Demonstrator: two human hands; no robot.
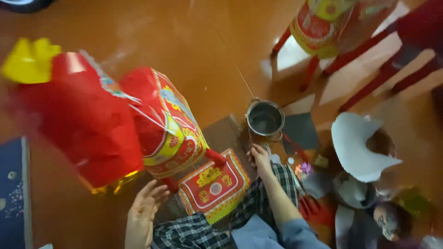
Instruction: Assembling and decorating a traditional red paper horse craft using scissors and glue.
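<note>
While the orange floor [194,41] fills the frame, a large red and yellow paper figure [115,124] occupies the left centre. Its ornate red panel [213,184] lies lower centre, between both hands. Left hand [146,205], fingers spread wide, hovers below the figure. Right hand [260,157], loosely curled, rests just below a small metal pot [265,119].

warm dim light, floor glare, heavy motion blur.
</note>
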